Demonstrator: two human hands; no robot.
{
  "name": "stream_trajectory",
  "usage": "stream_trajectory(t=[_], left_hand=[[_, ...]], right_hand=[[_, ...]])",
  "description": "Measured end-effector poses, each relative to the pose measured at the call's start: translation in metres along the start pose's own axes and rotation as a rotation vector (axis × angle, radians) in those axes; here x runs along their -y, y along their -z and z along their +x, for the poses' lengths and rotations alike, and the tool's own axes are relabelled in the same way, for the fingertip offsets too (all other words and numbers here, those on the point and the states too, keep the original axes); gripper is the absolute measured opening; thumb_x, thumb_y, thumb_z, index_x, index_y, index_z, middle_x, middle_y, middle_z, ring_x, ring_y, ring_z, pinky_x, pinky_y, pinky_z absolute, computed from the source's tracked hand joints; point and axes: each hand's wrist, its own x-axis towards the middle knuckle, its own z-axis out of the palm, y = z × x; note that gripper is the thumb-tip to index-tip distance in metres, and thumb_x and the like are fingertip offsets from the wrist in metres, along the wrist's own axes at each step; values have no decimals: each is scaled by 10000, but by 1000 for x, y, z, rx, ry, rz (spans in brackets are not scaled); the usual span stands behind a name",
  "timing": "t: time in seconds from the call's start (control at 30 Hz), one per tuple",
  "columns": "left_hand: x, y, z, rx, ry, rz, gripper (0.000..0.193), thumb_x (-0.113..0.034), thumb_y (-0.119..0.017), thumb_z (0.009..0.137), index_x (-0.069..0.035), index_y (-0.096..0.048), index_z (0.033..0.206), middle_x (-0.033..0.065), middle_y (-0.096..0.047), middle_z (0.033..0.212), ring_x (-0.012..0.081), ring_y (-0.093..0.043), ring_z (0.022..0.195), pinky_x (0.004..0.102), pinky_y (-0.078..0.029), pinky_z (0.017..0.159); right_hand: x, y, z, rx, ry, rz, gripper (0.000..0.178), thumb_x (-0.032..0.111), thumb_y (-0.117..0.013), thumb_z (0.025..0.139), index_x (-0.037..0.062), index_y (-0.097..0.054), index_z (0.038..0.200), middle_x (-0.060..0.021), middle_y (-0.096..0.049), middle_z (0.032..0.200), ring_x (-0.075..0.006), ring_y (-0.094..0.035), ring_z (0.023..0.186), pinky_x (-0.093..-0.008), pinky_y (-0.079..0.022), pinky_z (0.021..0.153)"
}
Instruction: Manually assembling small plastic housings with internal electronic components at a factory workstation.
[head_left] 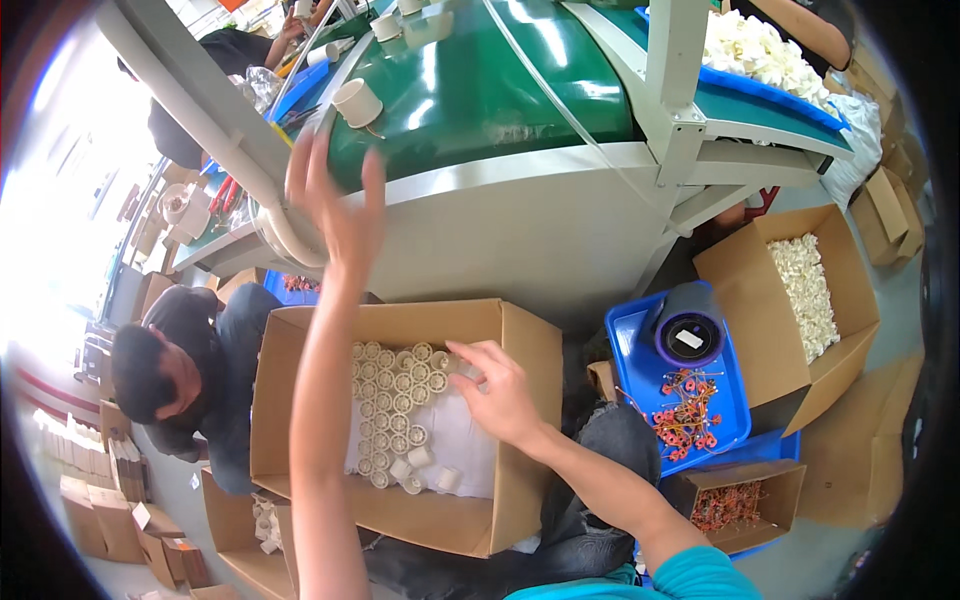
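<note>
My left hand (338, 205) is raised over the near end of the green conveyor belt (480, 100), its fingers spread and slightly blurred, with nothing held. Just beyond its fingertips, a white plastic cup-shaped part (357, 103) lies on the belt with a short wire end beside it. Below, an open cardboard box (530, 400) contains rows of small white round plastic parts (385, 385), several of them tipped over on a white sheet. Inside that box my right hand (500, 392) hovers at the right end of the rows, thumb and fingers apart, its fingertips close to the end parts.
Right of the box, a blue tray (735, 400) bears a dark roll (690, 335) and red-and-orange wired pieces (690, 410). Cardboard boxes with white parts (803, 300) and wired pieces (730, 507) stand nearby. A crouching person (190, 370) is at left; a grey post (672, 80) rises beside the belt.
</note>
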Motion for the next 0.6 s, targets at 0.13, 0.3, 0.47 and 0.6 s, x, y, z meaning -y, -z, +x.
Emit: stream_trajectory(t=[0.13, 0.3, 0.47, 0.6], left_hand=[[-22, 66, -186, 106, 174, -155, 443, -19, -671, 812, -9, -462, 1202, 185, -471, 1223, 342, -447, 1148, 471, -359, 975], [-49, 164, -401, 1388, 390, -92, 663, -319, -744, 780, -59, -452, 1315, 194, -467, 1245, 349, -460, 1170, 480, -379, 975], [-55, 204, -456, 1904, 65, -22, 868, -562, -757, 695, -56, -455, 1333, 168, -483, 1256, 331, -490, 1159, 458, -405, 947], [-73, 197, -453, 2022, 95, -21, 942, -656, -746, 652, -22, -476, 1294, 151, -508, 1245, 301, -496, 1163, 465, -404, 942]], right_hand=[[6, 9, 6, -52, -59, 93, 376, 15, -664, 830, 24, -633, 1205, -123, -643, 1075, -210, -644, 950, -291, -544, 722], [1, 5, 10, -67, -11, 71, 395, -14, -663, 829, 42, -631, 1218, -101, -645, 1031, -171, -629, 940, -273, -532, 702], [-3, -7, 18, -32, -40, 54, 373, -3, -662, 829, 22, -636, 1201, -138, -641, 1045, -215, -653, 924, -291, -559, 676], [-10, -13, 13, -1, -66, 27, 372, -9, -660, 831, 20, -639, 1201, -138, -643, 1052, -200, -651, 927, -282, -563, 688]])
